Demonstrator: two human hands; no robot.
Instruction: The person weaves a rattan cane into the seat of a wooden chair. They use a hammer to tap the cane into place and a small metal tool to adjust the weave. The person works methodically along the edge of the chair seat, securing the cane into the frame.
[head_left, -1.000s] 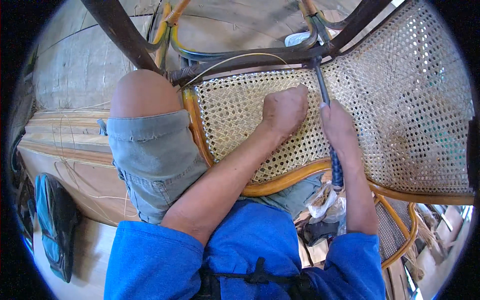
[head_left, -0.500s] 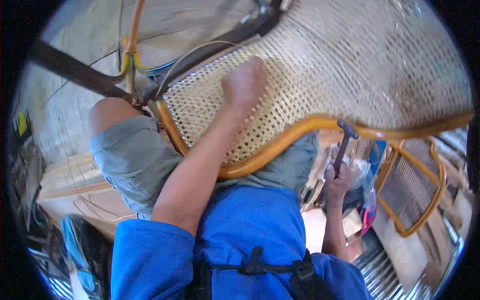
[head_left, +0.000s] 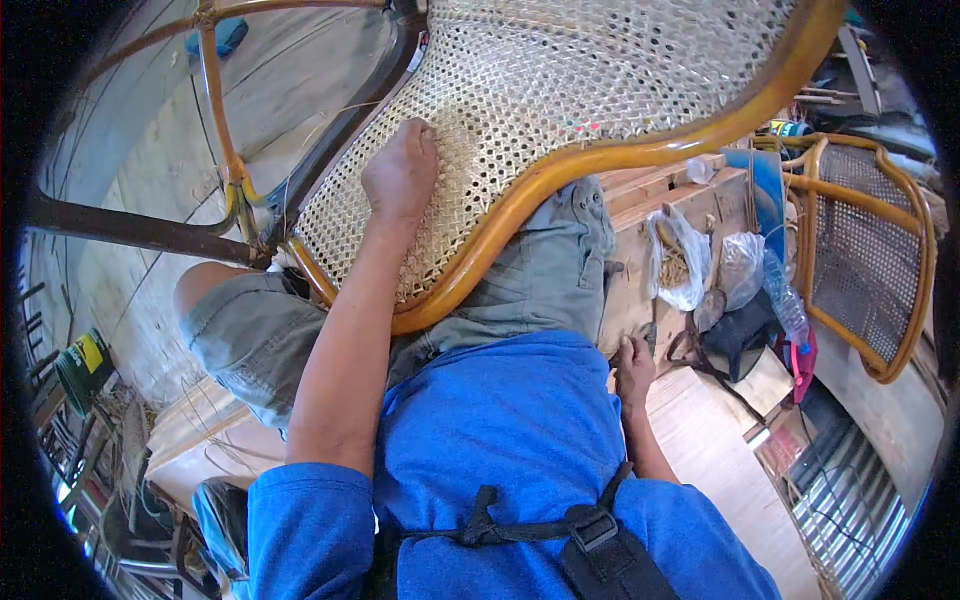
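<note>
A rattan chair (head_left: 480, 265) with a glossy orange-brown curved frame and woven cane webbing (head_left: 560, 65) leans across my lap. My left hand (head_left: 402, 172) is closed in a fist against the webbing near its left side; whatever the fingers hold, if anything, is hidden. Low on the right, my right hand (head_left: 634, 368) is beside my hip, over the wooden bench. Its fingers are curled, with a narrow dark piece (head_left: 648, 337) at the fingertips. The hammer head cannot be made out.
To the right, the wooden bench (head_left: 628, 250) bears a clear bag of shavings (head_left: 680, 255), a plastic bottle (head_left: 785, 300) and a black bag (head_left: 740, 335). Another caned rattan frame (head_left: 865, 260) stands beyond. Dark chair legs (head_left: 130, 232) extend left; a green container (head_left: 84, 370) stands there.
My right hand has come down and back toward my hip; the hammer seen upright in it is no longer recognisable. My left fist stays on the webbing. The view has shifted.
</note>
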